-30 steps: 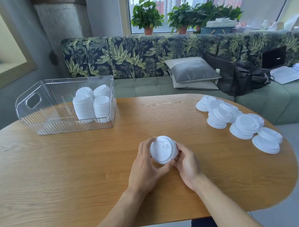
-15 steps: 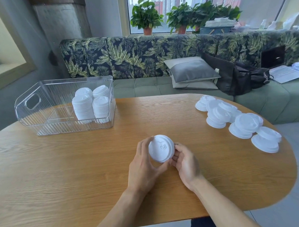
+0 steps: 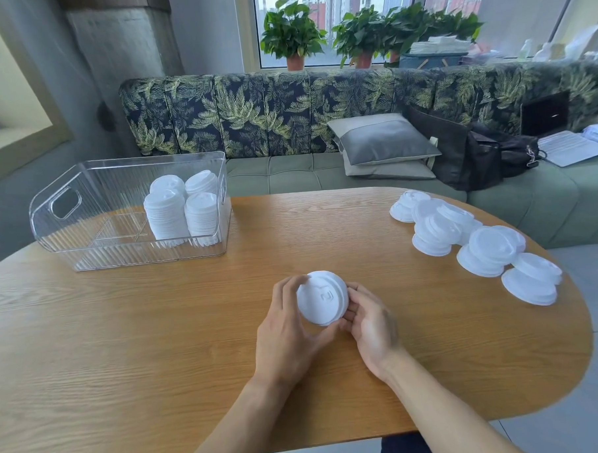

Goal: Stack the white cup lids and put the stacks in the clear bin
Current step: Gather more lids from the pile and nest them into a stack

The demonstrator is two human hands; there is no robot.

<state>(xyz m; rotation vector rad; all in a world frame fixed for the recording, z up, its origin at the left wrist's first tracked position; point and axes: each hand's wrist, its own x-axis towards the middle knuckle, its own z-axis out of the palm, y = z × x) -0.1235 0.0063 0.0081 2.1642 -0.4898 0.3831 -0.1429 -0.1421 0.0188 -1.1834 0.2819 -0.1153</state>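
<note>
Little has changed over the last second. I still have the small lid stack (image 3: 323, 298) clasped in both hands, tipped slightly more toward me. My left hand (image 3: 288, 333) curls round one side and my right hand (image 3: 372, 326) pinches the other. It sits well right of the clear bin (image 3: 84, 215), nearer me. Four finished stacks (image 3: 184, 210) stand at the bin's right end, and the loose lids (image 3: 476, 246) lie farther right. I judge I'm still squaring up, with no transfer yet.

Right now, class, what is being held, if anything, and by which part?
A white lid stack, held by its outer rim: the left hand curls round its left edge, the right hand grips its right edge. Its top face is bare.
</note>
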